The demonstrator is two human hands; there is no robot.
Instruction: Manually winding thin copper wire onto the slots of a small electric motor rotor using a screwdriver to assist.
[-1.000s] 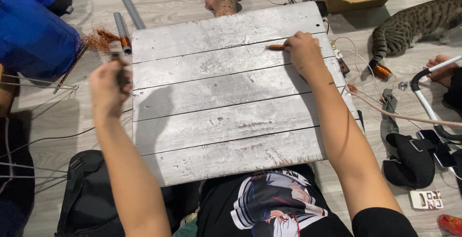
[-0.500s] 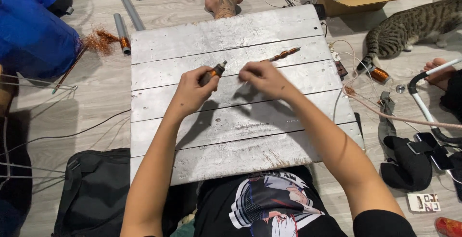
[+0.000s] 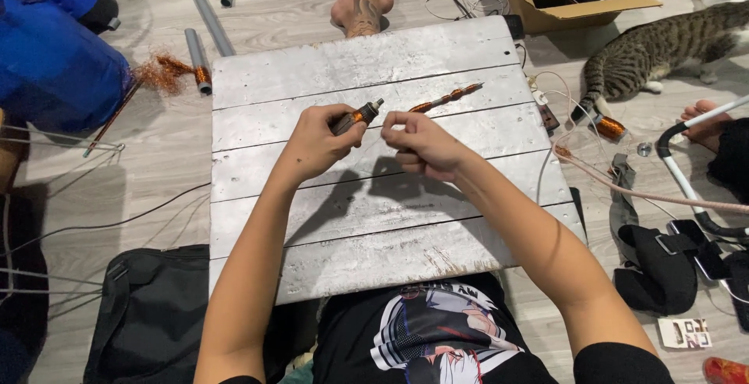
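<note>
Copper-wound coil point(image 3: 356, 116) was gripped by the left hand point(image 3: 316, 144); the right hand point(image 3: 421, 144) was pinched shut above the plank surface point(image 3: 374, 220).

1. Left hand point(image 3: 316, 144) was closed in a fist-like grip above the grey board point(image 3: 257, 177), forearm bare, reaching forward.
2. Right hand point(image 3: 421, 144) hovered just beside it over the board, fingertips point(image 3: 392, 121) pinched together, wrist slightly bent.

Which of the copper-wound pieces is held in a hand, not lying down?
The dark copper-wound rod in the left hand. The long wound piece lies on the board; the coil lies near the cat.
</note>
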